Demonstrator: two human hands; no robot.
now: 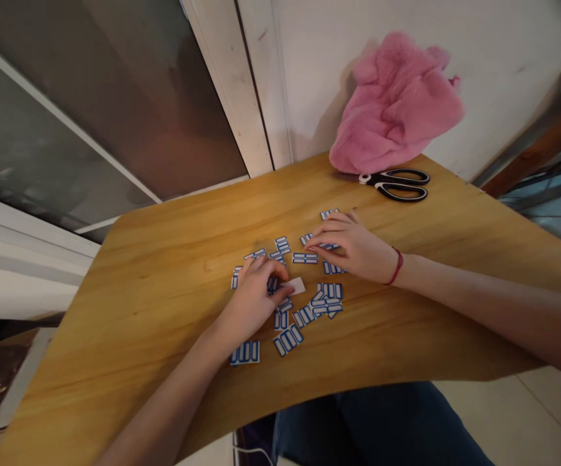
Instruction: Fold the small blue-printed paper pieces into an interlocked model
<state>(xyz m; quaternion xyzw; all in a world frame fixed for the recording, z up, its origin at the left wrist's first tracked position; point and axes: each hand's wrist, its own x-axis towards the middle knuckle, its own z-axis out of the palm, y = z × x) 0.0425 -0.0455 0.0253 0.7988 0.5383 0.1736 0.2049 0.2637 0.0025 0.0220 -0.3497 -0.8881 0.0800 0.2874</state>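
Note:
Several small white paper cards with blue-outlined bars (pixel 288 340) lie scattered on the wooden table, some overlapping. My left hand (pixel 261 285) is over the left part of the spread, its thumb and index finger pinching a blank white card (pixel 296 285) that shows no blue marks. At the upper right of the spread, my right hand (pixel 351 246) has its thumb and fingertips drawn together close above other barred cards (pixel 305 258). Whatever those fingertips hold, if anything, is too small to make out. A red cord circles the right wrist.
Black-handled scissors (pixel 396 184) lie at the back right of the table (pixel 173 259), partly under a bunched pink plush cloth (pixel 396 110). Behind the table stand a white wall and a framed glass panel (pixel 115 84). My legs (pixel 377 427) are below the front edge.

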